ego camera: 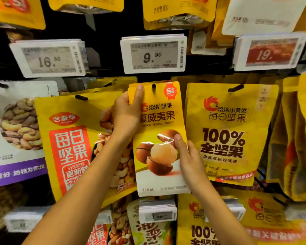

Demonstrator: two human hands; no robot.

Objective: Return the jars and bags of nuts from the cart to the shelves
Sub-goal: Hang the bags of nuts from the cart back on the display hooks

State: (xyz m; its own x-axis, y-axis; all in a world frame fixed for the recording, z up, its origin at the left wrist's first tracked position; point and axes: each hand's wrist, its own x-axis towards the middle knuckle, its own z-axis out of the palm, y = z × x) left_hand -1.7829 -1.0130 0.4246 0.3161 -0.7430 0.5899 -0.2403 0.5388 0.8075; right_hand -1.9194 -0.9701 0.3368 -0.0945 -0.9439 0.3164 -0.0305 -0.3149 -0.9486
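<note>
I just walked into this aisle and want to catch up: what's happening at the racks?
A person is hanging a yellow flat bag printed with macadamia nuts on a black peg below the white price tag reading 9.90. The left hand pinches the bag's top left corner; the right hand grips its right edge. The peg's tip shows through the hang hole, so the bag seems on or nearly on.

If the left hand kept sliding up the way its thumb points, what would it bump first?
Probably the white price tag reading 9.90, right above the left hand, which grips the top corner of the macadamia bag. Depth is unclear, so it might pass in front.
</note>
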